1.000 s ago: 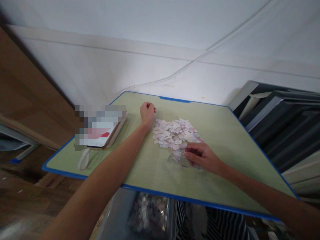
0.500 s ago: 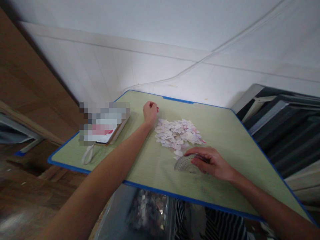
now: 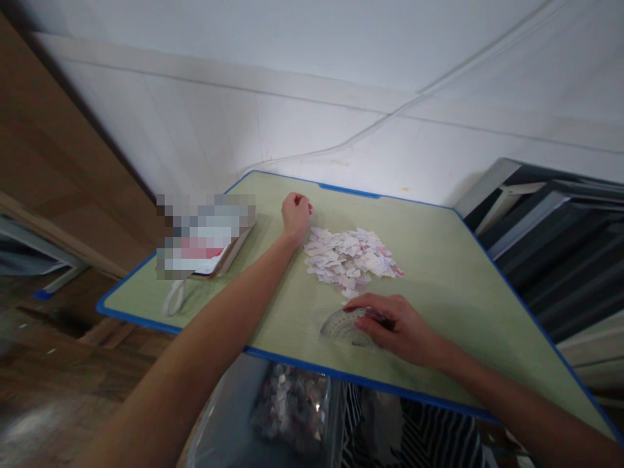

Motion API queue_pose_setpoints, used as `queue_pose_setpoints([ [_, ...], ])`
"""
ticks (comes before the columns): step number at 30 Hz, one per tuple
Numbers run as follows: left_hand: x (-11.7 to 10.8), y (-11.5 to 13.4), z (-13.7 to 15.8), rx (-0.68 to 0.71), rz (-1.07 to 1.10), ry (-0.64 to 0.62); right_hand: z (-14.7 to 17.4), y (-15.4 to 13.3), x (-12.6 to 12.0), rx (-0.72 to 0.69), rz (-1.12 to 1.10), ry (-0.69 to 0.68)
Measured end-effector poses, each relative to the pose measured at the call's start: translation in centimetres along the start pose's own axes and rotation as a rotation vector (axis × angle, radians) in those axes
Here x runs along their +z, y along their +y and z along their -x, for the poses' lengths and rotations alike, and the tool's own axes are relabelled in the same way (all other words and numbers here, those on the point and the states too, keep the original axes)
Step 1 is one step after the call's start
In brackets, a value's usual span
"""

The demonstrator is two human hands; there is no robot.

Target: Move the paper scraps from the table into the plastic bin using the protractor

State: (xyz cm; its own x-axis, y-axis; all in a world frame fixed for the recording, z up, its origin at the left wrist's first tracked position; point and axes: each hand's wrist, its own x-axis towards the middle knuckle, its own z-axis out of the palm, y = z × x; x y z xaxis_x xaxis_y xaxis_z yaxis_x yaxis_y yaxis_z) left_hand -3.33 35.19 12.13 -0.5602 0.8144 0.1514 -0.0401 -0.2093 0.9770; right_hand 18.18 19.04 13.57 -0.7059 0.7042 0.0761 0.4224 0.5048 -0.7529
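Note:
My right hand (image 3: 397, 325) grips a clear half-round protractor (image 3: 337, 327) between thumb and fingers, low over the near part of the table (image 3: 429, 260). The protractor's right part is hidden by the fingers. Just beyond it lies a loose pile of torn paper pieces (image 3: 348, 257), mostly white with pinkish bits. One scrap sits at the pile's near end, close to my right fingertips. My left hand (image 3: 296, 214) rests beyond the pile's left side, its fingers curled into a loose fist; nothing shows in it.
A partly blurred-out boxy item (image 3: 229, 257) with a white strap loop (image 3: 173, 299) lies on the table's left side. Below the near edge stands a clear plastic bin (image 3: 219, 416) with scraps inside. Dark folded panels (image 3: 550, 227) lean at the right; a white wall (image 3: 292, 123) is behind.
My right hand has moved left and slightly toward the near edge with the protractor, away from the pile. My left hand stays in place; the view has shifted a little.

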Motion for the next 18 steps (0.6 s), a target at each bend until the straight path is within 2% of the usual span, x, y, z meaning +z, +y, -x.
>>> queue_pose_setpoints([
  [3,-0.02,-0.02,-0.01,0.009,-0.003,0.003,0.07,0.11,-0.04,0.009,-0.008,0.025],
  [10,0.10,-0.16,-0.09,0.012,-0.006,-0.002,0.65,-0.56,0.57,-0.095,0.133,-0.099],
  [15,0.15,-0.26,-0.24,0.009,-0.004,0.000,0.65,-0.51,0.42,-0.048,0.085,-0.064],
  [18,0.18,-0.29,-0.27,0.008,-0.012,0.005,0.77,-0.82,0.55,-0.103,0.107,-0.099],
])
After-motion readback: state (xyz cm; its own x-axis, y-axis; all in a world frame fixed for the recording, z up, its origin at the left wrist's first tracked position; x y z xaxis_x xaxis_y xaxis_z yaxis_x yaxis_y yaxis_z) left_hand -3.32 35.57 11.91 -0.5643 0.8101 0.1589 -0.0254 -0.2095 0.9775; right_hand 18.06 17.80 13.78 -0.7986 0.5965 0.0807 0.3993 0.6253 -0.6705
